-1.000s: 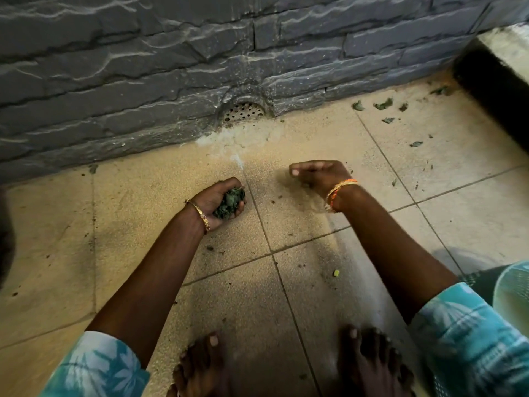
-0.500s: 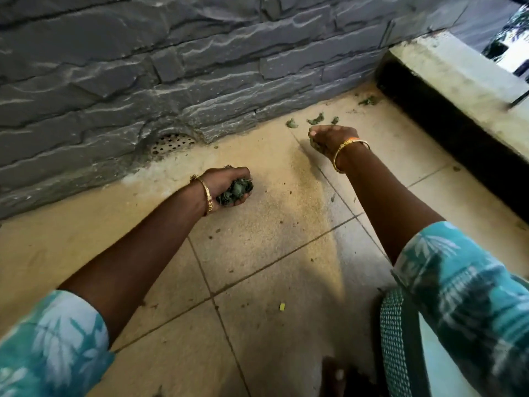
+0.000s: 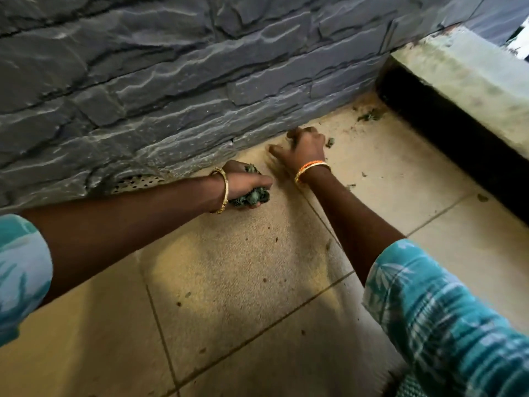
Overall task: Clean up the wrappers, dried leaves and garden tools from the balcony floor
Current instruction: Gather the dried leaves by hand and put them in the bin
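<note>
My left hand (image 3: pixel 243 183) grips a clump of dark green dried leaves (image 3: pixel 252 197) just above the beige tiled floor (image 3: pixel 243 282), close to the wall. My right hand (image 3: pixel 303 149) reaches further ahead to the foot of the wall, back of the hand up and fingers curled down onto the floor. What lies under those fingers is hidden. One loose dried leaf (image 3: pixel 329 142) sits right beside that hand. More dried leaves (image 3: pixel 369 116) lie in the corner beyond it.
A grey stone-clad wall (image 3: pixel 200 81) runs along the far side, with a round drain grate (image 3: pixel 134 181) at its foot. A raised pale ledge (image 3: pixel 463 81) with a dark face bounds the right. Small leaf bits (image 3: pixel 351 186) speckle the tiles.
Both hands moved forward and right towards the wall corner. My right hand went from mid-floor down onto the loose leaves by the wall. My left hand kept its clump throughout.
</note>
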Available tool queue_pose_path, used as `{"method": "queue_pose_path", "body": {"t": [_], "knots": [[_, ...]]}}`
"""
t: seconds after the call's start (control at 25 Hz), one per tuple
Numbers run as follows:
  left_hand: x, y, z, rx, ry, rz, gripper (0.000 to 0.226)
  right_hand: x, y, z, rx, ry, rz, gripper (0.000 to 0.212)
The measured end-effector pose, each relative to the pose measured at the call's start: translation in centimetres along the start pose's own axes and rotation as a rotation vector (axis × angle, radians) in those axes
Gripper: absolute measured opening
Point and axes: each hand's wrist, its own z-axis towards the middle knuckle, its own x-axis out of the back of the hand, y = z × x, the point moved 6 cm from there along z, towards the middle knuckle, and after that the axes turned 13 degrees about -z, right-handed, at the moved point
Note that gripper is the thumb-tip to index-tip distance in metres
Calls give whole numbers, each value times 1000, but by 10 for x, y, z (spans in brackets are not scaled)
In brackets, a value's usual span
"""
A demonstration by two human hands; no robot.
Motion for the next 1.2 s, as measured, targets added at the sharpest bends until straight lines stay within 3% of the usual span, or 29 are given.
{"method": "queue_pose_path", "body": {"t": [0.12,0.24,0.36,0.44,0.52,0.64,0.72,0.84,0.92,1.04,1.2], "knots": [[-12,-8,11,-14,30,-64,17,-10,-17,-9,218,76,-151,27],[-21,-10,17,2,103,-317,15,-1,-19,-11,359,116,-67,24],[-25,-6,19,30,119,-533,17,33,16,5,111,132,205,29],[-27,-5,16,38,94,-571,17,60,46,13,-48,183,217,27],[-28,-9,8,43,99,-574,17,71,68,17,-111,190,207,23],[-26,-19,-2,58,121,-600,18,49,68,15,-111,43,155,19],[-23,-25,-3,77,141,-587,19,30,59,8,-35,-40,86,39],[-21,-30,-2,97,147,-588,19,19,47,-6,178,-81,-212,56],[-22,-29,-2,96,139,-605,18,17,44,-11,292,-97,-345,51],[-29,-25,-3,94,125,-651,19,17,44,-11,378,-78,-345,37],[-39,-25,-2,101,85,-666,17,18,45,-30,491,173,-303,26]]}}
